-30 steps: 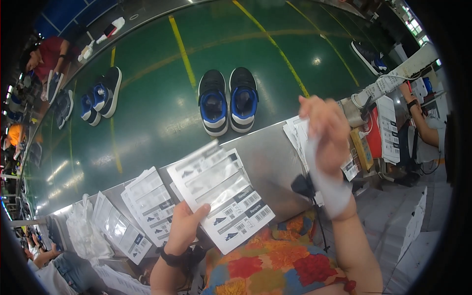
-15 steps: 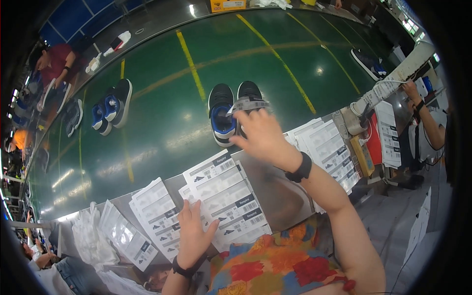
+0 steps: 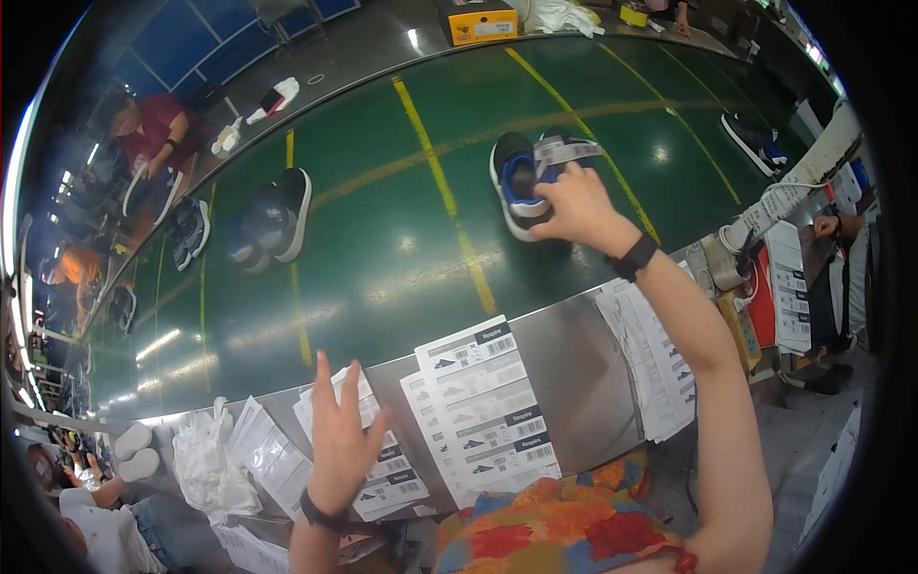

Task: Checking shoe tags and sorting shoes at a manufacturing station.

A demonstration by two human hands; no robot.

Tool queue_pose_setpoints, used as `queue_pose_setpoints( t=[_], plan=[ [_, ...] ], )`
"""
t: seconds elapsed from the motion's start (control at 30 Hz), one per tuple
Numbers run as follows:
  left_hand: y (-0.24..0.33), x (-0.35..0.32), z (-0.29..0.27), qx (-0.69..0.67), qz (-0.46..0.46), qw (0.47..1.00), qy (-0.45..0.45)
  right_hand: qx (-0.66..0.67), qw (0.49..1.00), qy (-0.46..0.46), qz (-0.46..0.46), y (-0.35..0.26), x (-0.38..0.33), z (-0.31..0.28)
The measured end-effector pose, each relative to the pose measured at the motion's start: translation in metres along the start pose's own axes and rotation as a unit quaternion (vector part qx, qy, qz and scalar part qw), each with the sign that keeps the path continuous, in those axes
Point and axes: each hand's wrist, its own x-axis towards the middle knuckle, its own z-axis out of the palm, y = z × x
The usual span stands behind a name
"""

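Note:
A pair of dark sneakers with blue lining and white soles stands on the green surface: the left sneaker [image 3: 513,174] shows plainly, the right sneaker [image 3: 557,134] is partly covered. Across the right one lies a pale printed label strip [image 3: 574,151]. My right hand [image 3: 581,209] grips at the heel ends of the pair, thumb by the left shoe, fingers over the right; the exact hold is partly hidden. My left hand [image 3: 342,435] is open, fingers spread, holding nothing. It is over a label stack [image 3: 392,478], left of the larger stack of label sheets [image 3: 483,407].
More label sheets [image 3: 650,364] lie at right, near a beige box-like fixture [image 3: 710,266]. White plastic bags [image 3: 215,459] sit at lower left. Other sneakers [image 3: 277,218] stand farther left on the green surface. A co-worker [image 3: 153,134] handles a shoe at far left; an orange box [image 3: 478,21] stands beyond.
The sneakers have moved away from me and rightward, off the nearby yellow line, with my right hand at them. My left hand has moved left off the larger label stack. The view has shifted.

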Motion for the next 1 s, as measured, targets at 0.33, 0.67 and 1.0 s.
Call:
queue_pose_setpoints(
  t=[0.33, 0.67, 1.0],
  plan=[
    [-0.249, 0.223, 0.009, 0.298, -0.165, 0.934, 0.105, 0.135, 0.962, -0.202, -0.128, -0.081, -0.142, -0.068],
    [-0.174, 0.255, -0.027, -0.232, -0.279, 0.922, -0.136, 0.374, 0.903, -0.21, 0.025, -0.087, -0.21, -0.072],
    [0.036, 0.012, -0.055, -0.159, -0.014, 0.983, -0.09, 0.629, 0.75, -0.204, -0.039, -0.142, -0.164, -0.06]
  ],
)
